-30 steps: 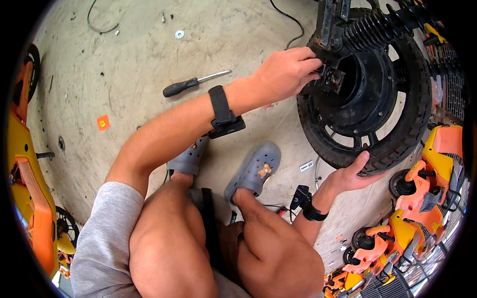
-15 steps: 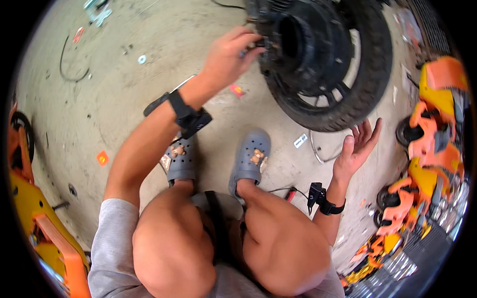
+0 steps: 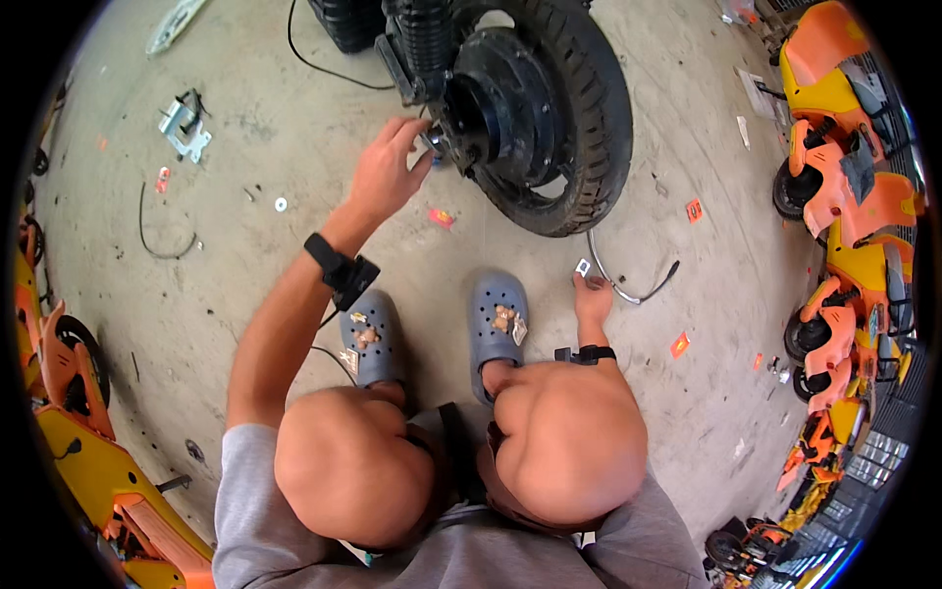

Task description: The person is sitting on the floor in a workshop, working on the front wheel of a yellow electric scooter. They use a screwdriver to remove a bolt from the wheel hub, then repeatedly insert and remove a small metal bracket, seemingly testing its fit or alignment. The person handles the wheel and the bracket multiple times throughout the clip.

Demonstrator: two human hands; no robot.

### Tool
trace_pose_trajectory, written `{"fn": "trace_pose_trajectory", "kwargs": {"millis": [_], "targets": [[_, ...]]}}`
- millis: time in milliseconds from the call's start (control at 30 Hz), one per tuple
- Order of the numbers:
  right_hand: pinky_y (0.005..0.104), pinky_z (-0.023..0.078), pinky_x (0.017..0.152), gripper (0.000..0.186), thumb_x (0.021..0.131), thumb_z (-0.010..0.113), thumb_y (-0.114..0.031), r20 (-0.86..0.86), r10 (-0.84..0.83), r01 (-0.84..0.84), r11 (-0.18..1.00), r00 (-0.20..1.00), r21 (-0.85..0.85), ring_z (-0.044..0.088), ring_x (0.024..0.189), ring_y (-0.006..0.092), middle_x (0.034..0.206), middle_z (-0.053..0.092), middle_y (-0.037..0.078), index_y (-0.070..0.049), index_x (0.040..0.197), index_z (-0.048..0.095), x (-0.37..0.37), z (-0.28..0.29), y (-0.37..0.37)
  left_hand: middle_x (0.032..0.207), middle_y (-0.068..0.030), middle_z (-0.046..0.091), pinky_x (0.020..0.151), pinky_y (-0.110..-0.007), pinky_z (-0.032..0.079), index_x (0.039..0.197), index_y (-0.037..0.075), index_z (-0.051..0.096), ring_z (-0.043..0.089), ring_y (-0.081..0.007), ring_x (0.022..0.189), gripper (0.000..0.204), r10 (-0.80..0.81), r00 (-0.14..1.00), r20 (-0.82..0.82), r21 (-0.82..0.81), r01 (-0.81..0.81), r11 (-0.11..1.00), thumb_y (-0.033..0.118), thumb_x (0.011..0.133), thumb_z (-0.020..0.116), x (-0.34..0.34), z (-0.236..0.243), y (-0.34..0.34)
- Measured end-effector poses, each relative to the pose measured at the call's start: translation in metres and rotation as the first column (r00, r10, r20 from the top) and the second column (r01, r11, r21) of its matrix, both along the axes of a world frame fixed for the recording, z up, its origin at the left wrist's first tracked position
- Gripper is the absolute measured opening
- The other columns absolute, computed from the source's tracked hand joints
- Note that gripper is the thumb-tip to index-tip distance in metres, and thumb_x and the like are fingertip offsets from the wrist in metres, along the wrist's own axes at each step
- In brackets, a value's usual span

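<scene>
A black wheel (image 3: 596, 128) with a treaded tyre and a dark hub (image 3: 525, 108) stands upright ahead of me. My left hand (image 3: 386, 175) reaches to the hub's left side. Its fingers and thumb close around a small metal part (image 3: 432, 140) at the axle end, mostly covered by the fingertips. Low at the right, my right hand (image 3: 592, 296) hangs close to the floor below the tyre. A small white label (image 3: 583, 267) lies at its fingertips; whether they touch it I cannot tell. Those fingers are foreshortened and partly hidden.
A silver hose with a black end (image 3: 633, 297) curves beside my right hand. A black shock absorber (image 3: 422, 49) rises left of the wheel. On the floor lie a metal bracket (image 3: 183, 128), a washer (image 3: 281, 204) and a thin cable (image 3: 162, 253). Orange-yellow scooters (image 3: 834, 196) line the right.
My view has shifted, so the wheel sits further left. My right hand has dropped from beside the tyre, fingers spread, down near the floor label. My left hand stays at the axle end.
</scene>
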State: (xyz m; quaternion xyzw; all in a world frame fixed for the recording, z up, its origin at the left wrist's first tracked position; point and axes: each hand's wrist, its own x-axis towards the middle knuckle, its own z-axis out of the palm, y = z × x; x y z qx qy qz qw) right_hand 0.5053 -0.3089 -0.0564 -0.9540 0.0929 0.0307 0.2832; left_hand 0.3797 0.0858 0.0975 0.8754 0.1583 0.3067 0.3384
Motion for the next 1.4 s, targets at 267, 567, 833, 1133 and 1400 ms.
{"fn": "trace_pose_trajectory", "kwargs": {"millis": [267,567,833,1133,1400], "targets": [[0.0414,0.054,0.075,0.035,0.071,0.083,-0.032,-0.125,0.09,-0.092,0.996,0.988,-0.005,0.071,0.083,0.0294,0.087,0.073,0.013,-0.004,0.089,0.071,0.013,-0.011,-0.001,0.098,-0.0123,0.065,0.059,-0.031,0.055,0.097,0.0,0.067,0.064,-0.0219,0.074,0.015,-0.011,0.99,-0.137,0.02,0.014,1.0,0.001,0.083,0.068,-0.078,0.003,0.007],[0.0418,0.055,0.071,0.031,0.07,0.082,-0.029,-0.125,0.023,-0.024,1.0,0.992,-0.011,0.07,0.083,0.0294,0.088,0.073,0.009,-0.008,0.091,0.071,-0.021,0.008,0.027,0.089,-0.0127,0.067,0.06,-0.031,0.053,0.095,0.0,0.069,0.066,-0.0217,0.073,0.011,0.037,0.962,-0.272,0.006,-0.036,0.999,0.004,0.085,0.067,-0.127,0.025,0.008],[0.0364,0.054,0.066,0.041,0.073,0.081,-0.019,-0.069,0.152,-0.121,0.935,0.986,0.334,0.07,0.078,0.0218,0.088,0.073,0.009,-0.004,0.109,0.066,-0.018,0.008,-0.002,0.085,-0.014,0.07,0.061,-0.033,0.053,0.094,0.0,0.071,0.066,-0.0235,0.068,0.011,0.021,0.946,-0.324,-0.006,-0.025,1.0,0.003,0.084,0.068,-0.16,0.006,0.001],[0.0226,0.045,0.056,0.036,0.089,0.07,-0.01,-0.149,0.566,-0.092,0.375,0.81,0.923,0.062,0.072,0.0103,0.094,0.068,0.005,0.003,0.122,0.062,-0.034,0.204,0.009,0.084,-0.0153,0.068,0.066,-0.038,0.053,0.095,0.002,0.07,0.066,-0.0292,0.072,0.013,0.015,0.908,-0.42,0.129,0.044,0.991,0.009,0.084,0.065,-0.162,0.064,0.022],[0.0275,0.051,0.065,0.038,0.094,0.063,-0.009,-0.008,0.862,-0.277,0.171,0.507,0.946,0.066,0.082,0.015,0.103,0.068,0.007,0.002,0.13,0.058,-0.039,0.232,0.082,0.088,-0.0137,0.069,0.066,-0.034,0.056,0.099,0.003,0.069,0.068,-0.0276,0.074,0.013,-0.249,0.93,-0.269,0.028,0.266,0.964,0.006,0.087,0.066,-0.097,0.107,-0.023]]}}
